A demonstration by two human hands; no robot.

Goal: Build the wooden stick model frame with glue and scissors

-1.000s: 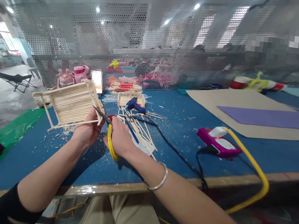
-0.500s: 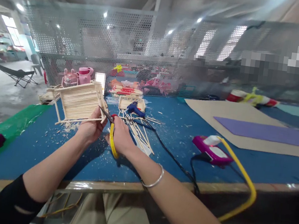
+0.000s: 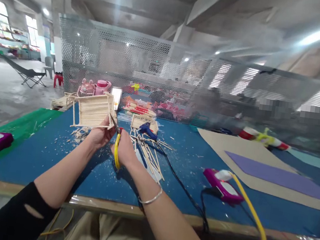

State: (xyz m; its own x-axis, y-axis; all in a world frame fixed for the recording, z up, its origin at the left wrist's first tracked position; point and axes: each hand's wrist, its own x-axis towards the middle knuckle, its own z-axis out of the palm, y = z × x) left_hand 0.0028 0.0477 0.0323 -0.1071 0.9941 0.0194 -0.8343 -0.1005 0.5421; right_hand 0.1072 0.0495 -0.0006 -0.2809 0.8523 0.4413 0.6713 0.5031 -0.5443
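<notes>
My left hand (image 3: 99, 135) is closed on the lower corner of a small frame built of thin wooden sticks (image 3: 94, 110), held up above the blue table (image 3: 54, 161). My right hand (image 3: 123, 150) grips scissors with yellow and red handles (image 3: 117, 146). Their dark blades point up and left, touching the frame's near corner beside my left thumb. A silver bangle (image 3: 149, 199) sits on my right wrist.
Loose wooden sticks (image 3: 146, 153) and a blue glue gun (image 3: 147, 129) with a black cord lie just right of my hands. A pink power strip (image 3: 222, 185) with a yellow cable sits to the right. Beige and purple sheets (image 3: 273, 174) lie far right. A mesh screen (image 3: 154, 76) backs the table.
The camera has tilted up, showing more ceiling. Both hands have risen slightly with the stick frame and scissors, keeping the same grip.
</notes>
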